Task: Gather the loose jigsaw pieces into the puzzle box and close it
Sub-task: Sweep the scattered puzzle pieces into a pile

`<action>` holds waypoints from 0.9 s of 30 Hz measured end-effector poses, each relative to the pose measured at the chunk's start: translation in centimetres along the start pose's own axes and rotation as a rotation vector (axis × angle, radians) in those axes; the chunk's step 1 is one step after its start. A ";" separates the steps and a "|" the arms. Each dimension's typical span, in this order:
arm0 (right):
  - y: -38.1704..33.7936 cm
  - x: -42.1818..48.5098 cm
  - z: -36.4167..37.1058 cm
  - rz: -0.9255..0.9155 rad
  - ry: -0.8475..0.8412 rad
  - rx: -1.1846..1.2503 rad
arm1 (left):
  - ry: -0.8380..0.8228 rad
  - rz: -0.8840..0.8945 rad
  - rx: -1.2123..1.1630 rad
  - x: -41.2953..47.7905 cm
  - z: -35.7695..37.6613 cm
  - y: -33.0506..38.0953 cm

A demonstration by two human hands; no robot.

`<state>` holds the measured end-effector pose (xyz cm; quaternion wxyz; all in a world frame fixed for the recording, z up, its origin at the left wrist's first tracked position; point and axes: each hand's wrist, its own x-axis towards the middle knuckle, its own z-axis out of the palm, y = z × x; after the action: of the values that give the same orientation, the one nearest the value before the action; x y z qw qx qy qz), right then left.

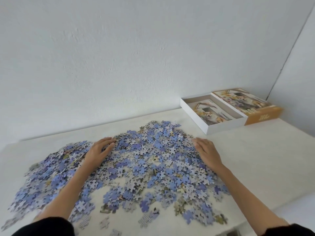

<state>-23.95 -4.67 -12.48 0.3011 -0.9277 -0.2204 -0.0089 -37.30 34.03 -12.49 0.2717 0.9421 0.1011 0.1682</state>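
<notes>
Most of the jigsaw pieces (144, 159) lie face down, so I see blue and dotted grey backs and very little of the printed picture. Where they pile over one another I cannot tell how deep the heap goes. My forearms cover part of the spread, and a few pieces near the lower edge are blurred. My black sleeves (47, 227) are cut off by the bottom of the view.

My left hand (98, 149) lies flat on the left part of the heap, with straight fingers close together, holding nothing. My right hand (206, 150) rests flat at the right edge of the heap, with its fingers laid out on the pieces and gripping none of them.

The puzzle box (225, 127) stands open at the far right of the desk (255, 159), near the heap but apart from it. It is a white tray, and a printed sheet with a dog picture lies inside. I see no loose pieces in it, though its near wall hides part of the floor. Its lid (262, 119) lies picture side up just beside it on the right, touching it. The lid has an orange side, and I cannot read the lettering on it.

The desk is white and matt, and it stands against a plain white, slightly rough wall (119, 57). A second wall meets that one in a corner behind the lid.
</notes>
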 end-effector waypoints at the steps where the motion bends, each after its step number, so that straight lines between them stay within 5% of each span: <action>1: -0.6 0.0 0.2 -0.012 0.007 -0.010 | -0.001 0.008 0.004 0.0 0.0 0.0; 4: -1.5 0.3 0.7 -0.038 0.018 -0.018 | -0.006 0.008 0.002 -0.1 -0.2 0.1; 9: -1.6 0.3 -0.3 -0.009 0.064 0.318 | -0.005 -0.006 -0.011 -0.2 -0.3 0.2; 13: -0.2 -1.3 -1.7 0.031 0.125 0.323 | -0.014 -0.010 -0.007 -0.2 -0.3 0.0; 22: -1.1 -3.0 -0.1 0.087 -0.089 0.182 | -0.011 -0.017 -0.002 -0.2 -0.1 0.0; 27: -1.4 -2.9 -0.5 0.104 -0.061 0.325 | -0.010 -0.013 -0.002 -0.2 0.0 -0.1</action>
<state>-27.03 -5.14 -11.70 0.4405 -0.8768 -0.1797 0.0704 -37.54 34.04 -12.59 0.2742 0.9420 0.1057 0.1619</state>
